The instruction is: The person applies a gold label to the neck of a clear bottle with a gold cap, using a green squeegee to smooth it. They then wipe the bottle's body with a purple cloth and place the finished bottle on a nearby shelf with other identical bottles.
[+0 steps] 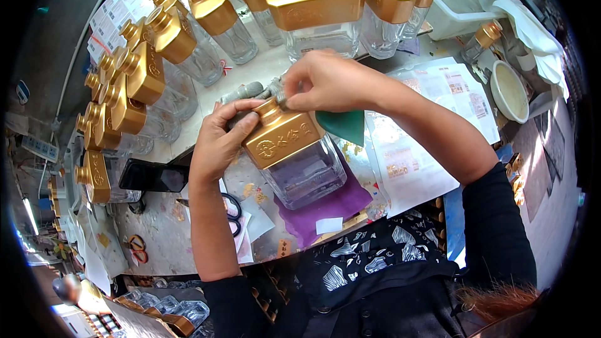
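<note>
A clear glass bottle (305,177) with an embossed gold upper part stands tilted before me on a purple cloth (352,199). My left hand (226,130) grips its gold shoulder, with thumb and fingers at the neck. My right hand (322,81) is closed in a pinch just above the right side of the neck. A greyish, crumpled-looking thing (274,90) shows beside its fingertips; what exactly they pinch is hidden. Under my right wrist hangs a dark green piece (345,126), like cloth or sheet. Behind the neck lies a grey roll-like object (242,92).
Several gold-topped glass bottles (315,9) line the table's back and left. A black phone (154,176) leans at the left, near dark-handled scissors (232,208) and orange-handled scissors (137,248). Printed sheets (410,150), a white bowl (509,92) and a pale tub (454,9) are at the right.
</note>
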`<state>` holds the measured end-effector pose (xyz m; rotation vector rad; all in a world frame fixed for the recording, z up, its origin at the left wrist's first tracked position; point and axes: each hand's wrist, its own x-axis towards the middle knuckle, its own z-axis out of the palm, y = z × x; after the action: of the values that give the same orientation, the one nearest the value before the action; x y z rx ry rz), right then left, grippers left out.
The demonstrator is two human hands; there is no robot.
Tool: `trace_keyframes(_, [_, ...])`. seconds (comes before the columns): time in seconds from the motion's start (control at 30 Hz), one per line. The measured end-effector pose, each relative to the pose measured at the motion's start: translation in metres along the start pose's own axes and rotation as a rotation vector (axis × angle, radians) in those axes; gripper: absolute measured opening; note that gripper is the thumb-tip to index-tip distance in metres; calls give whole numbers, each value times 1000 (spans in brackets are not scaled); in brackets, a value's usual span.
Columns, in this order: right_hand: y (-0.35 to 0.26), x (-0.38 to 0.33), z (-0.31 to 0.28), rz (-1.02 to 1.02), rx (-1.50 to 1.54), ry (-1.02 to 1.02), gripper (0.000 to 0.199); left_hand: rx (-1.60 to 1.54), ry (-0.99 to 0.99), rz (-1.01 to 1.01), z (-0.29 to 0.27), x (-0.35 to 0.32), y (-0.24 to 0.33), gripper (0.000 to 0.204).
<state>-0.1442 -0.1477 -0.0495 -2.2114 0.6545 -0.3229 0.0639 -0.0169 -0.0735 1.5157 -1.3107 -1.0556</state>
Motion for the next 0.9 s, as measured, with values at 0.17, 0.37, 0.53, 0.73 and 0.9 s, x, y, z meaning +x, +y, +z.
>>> trace_keyframes(0.17, [1, -2, -14, -9, -38, 41, 38, -6, -32, 59, -2, 0, -1, 24])
trace_keyframes(0.37, [-5, 7, -16, 12, -99, -59, 45, 101, 20, 44, -2, 3, -2, 25])
trace_keyframes(0.53, [-7, 8, -15, 17, -119, -52, 43, 91, 24, 51, -2, 5, -3, 24])
trace_keyframes(0.73, [-4, 8, -13, -12, -126, -21, 41, 122, -12, 70, -8, 5, -7, 26])
trace_keyframes(0.9, [2, 9, -14, -16, -7, -61, 39, 108, -40, 45, -7, 5, 1, 26])
